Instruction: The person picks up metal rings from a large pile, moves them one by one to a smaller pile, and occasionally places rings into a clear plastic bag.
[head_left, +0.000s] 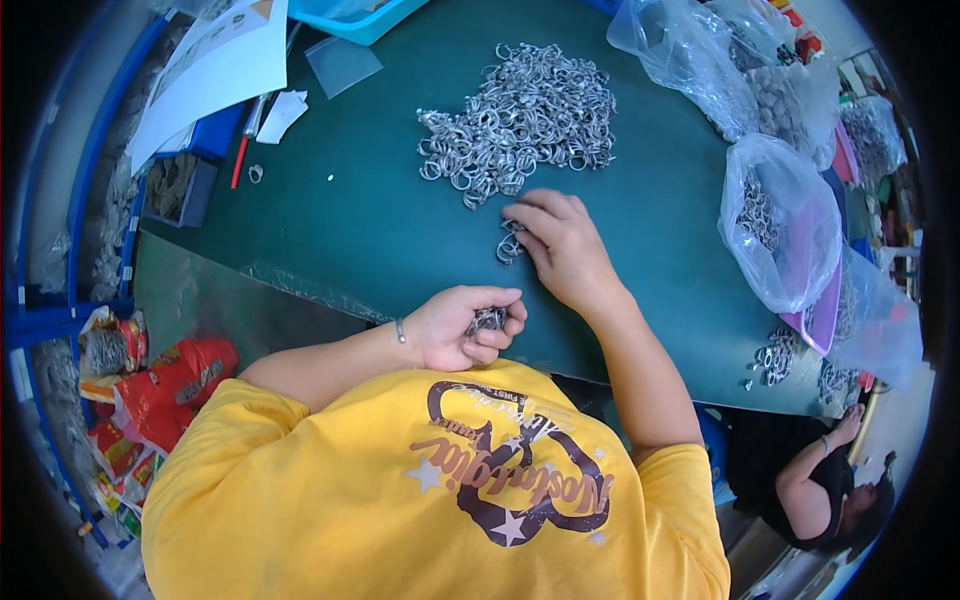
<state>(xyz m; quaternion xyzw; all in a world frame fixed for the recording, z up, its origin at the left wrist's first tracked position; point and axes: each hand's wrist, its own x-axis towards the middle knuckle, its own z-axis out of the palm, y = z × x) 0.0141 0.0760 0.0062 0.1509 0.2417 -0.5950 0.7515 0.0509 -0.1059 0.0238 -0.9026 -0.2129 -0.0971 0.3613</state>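
A large heap of silver-coloured metal rings (530, 120) lies on the green tabletop (350, 190) in front of me. Near the table's front edge, my left hand (462, 330) is palm up with curled fingers, cupping several rings (488, 320). My right hand (562, 245) is just below the heap's near edge, its thumb and fingers bent round a small cluster of rings (509, 245). Part of that cluster shows beside the fingertips; whether it still touches the table I cannot make out.
A turquoise basket (352, 22), white paper sheets (225, 70), a red pen (239, 163) and one loose ring (256, 174) are at left. Clear bags of rings (780, 225), a purple tray (826, 312) and a small ring pile (775, 357) line the right, near another person (810, 480).
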